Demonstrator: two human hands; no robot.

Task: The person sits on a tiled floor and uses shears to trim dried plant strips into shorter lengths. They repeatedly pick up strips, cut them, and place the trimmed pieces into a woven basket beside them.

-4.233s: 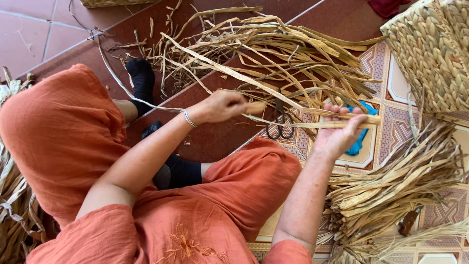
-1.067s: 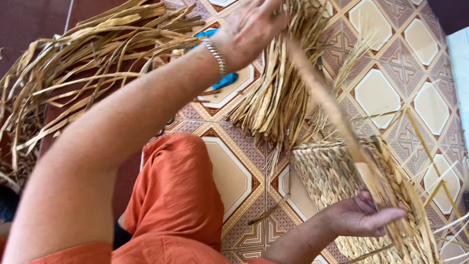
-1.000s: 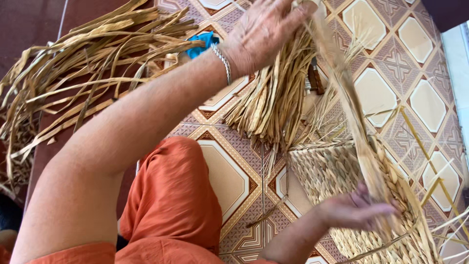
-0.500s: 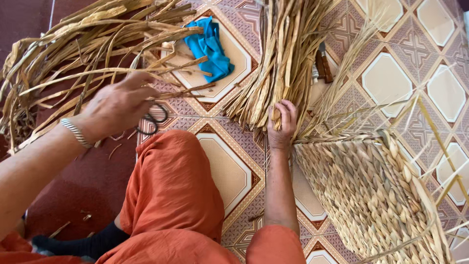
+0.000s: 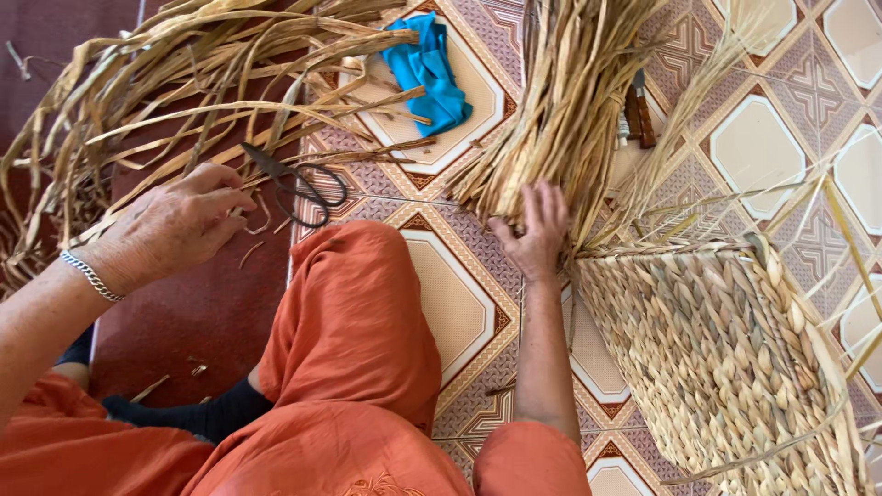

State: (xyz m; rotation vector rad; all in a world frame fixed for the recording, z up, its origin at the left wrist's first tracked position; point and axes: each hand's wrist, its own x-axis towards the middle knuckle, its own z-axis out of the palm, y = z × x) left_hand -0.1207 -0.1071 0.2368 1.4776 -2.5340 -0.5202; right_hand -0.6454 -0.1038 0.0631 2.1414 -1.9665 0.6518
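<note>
Scissors with black handles and dark metal blades (image 5: 296,186) lie on the patterned tile floor (image 5: 455,303) just beside the left hand (image 5: 170,230), whose fingers curl loosely with the tips near the blades; whether they pinch a thin strand I cannot tell. The scissors' long axis runs on a slant, blade tips pointing up-left toward the loose heap of dry tan reed strips (image 5: 184,83), handle loops down-right toward the orange-clad knee (image 5: 354,312). The right hand (image 5: 533,230) lies open and flat against the cut ends of a thick bundle of pale straw-coloured reeds (image 5: 570,101), pressing rather than gripping. That bundle stands roughly upright in the view, its ends fanned toward the person. Just right of that wrist sits a woven basket of plaited straw (image 5: 726,358), with unwoven stakes sticking out along its rim. A crumpled bright blue cloth (image 5: 427,69) rests on the tiles between heap and bundle, and a small brown-handled knife (image 5: 638,110) lies by the bundle's far side. Judging risk: with the blades aimed at the left fingers, a blind reach could nick them, and stray strands could snag the scissors; an open palm could let the bundle splay.
</note>
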